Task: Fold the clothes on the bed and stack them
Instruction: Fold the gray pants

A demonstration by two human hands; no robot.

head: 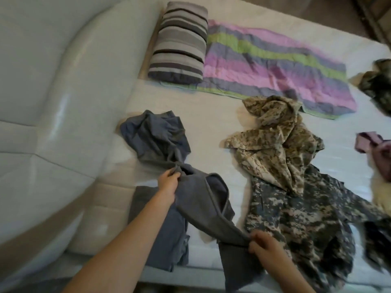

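Grey garment: your grey garment (201, 197) is stretched between your two hands over the bed (211, 115), low in the view towards 6 o'clock.
Left hand: your left hand (168, 182) grips the upper end, at 10 o'clock of the cloth, with the fingers curled round a bunched twist.
Right hand: your right hand (262, 244) pinches the lower edge, at 5 o'clock of the cloth, with the fingers closed on the fabric. A loose flap hangs below it.
Grey heap: a crumpled grey heap (156, 136) lies at 12 o'clock from your left hand and runs into the twist you hold. You cannot tell whether it is the same piece.
Folded grey: folded grey (160, 235) lies flat under your left forearm, at 7 o'clock.
Dark camo: dark camo (302, 212) is spread at 3 o'clock, just beside your right hand.
Tan camo: tan camo (281, 157) is crumpled at 2 o'clock, its lower end lying on the dark camo.
Blanket: a striped blanket (275, 66) lies flat at 12 o'clock, well apart from your hands.
Pillow: a striped pillow (179, 43) rests on the blanket's 9 o'clock end.
Pink cloth: pink cloth (372, 149) is at the 3 o'clock edge of the view, blurred.
Headboard: a padded white headboard (53, 102) is at 9 o'clock.
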